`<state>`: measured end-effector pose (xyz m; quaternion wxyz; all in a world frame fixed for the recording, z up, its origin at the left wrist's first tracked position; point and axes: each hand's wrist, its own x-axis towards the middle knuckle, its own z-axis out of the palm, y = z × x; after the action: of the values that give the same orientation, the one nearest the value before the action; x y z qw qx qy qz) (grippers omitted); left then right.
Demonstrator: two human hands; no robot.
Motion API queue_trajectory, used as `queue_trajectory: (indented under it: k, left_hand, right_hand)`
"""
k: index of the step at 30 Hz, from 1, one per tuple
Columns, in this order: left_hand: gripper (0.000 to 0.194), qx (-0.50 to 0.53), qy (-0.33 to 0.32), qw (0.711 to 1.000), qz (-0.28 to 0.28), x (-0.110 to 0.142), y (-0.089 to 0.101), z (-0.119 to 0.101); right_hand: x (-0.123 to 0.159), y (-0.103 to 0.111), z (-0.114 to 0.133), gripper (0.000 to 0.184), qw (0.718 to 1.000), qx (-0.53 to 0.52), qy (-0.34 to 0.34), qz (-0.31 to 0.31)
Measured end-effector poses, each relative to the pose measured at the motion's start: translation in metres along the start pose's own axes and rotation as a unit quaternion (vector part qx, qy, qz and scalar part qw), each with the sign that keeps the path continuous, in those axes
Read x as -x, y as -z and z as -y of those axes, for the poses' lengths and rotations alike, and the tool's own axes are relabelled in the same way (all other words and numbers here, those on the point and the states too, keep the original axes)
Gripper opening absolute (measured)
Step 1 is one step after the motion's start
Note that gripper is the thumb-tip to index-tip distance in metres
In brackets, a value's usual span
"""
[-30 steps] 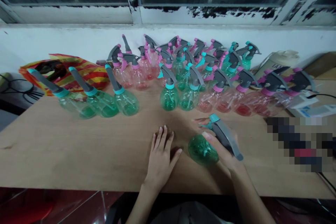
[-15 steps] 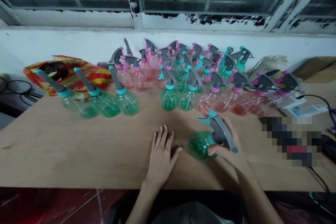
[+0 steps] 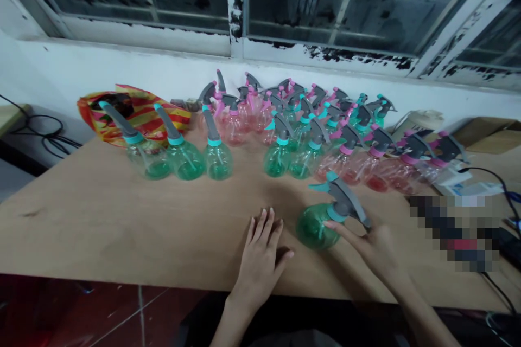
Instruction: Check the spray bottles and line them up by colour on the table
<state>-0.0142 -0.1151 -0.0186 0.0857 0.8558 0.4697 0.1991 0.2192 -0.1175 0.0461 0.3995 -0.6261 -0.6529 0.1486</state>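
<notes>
A green spray bottle (image 3: 316, 230) with a grey and turquoise trigger head leans to the right near the front of the table. My right hand (image 3: 376, 246) is on it from the right, its thumb against the bottle below the turquoise collar. The bottle's head partly hides the other fingers. Left of the bottle, my left hand (image 3: 262, 260) lies flat on the tabletop, fingers spread, holding nothing. Beyond my hands stand other green spray bottles, one (image 3: 277, 158) in the front row and another (image 3: 218, 160) in a group of three at left.
Pink spray bottles (image 3: 234, 129) crowd the back with more green ones. A red and yellow plastic bag (image 3: 142, 116) lies at back left. At right are a cardboard box (image 3: 484, 133), a pale bag (image 3: 417, 122), a cable (image 3: 499, 290) and a blurred-out item. The wooden table (image 3: 101, 227) meets a windowed wall.
The camera view has shifted and turned slightly. My right hand has drawn back a little to the right, with its fingers less visible behind the trigger head. My left hand stays flat.
</notes>
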Motion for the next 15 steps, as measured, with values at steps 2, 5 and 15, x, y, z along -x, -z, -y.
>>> queue_trajectory:
  k: [2, 5, 15]
  left_hand:
    - [0.056, 0.009, 0.0, 1.0, 0.005, 0.006, 0.004, 0.005]
    - [0.059, 0.016, 0.006, 1.0, -0.008, 0.016, 0.009, 0.013]
    - [0.056, 0.005, 0.035, 0.999, -0.026, 0.029, 0.01, 0.022]
  right_hand:
    - [-0.011, -0.016, 0.016, 0.03, 0.999, 0.004, 0.03, 0.009]
    - [-0.035, -0.047, 0.035, 0.04, 0.997, -0.001, 0.078, 0.009]
    - [-0.115, -0.138, 0.063, 0.044, 0.985, -0.065, 0.16, -0.022]
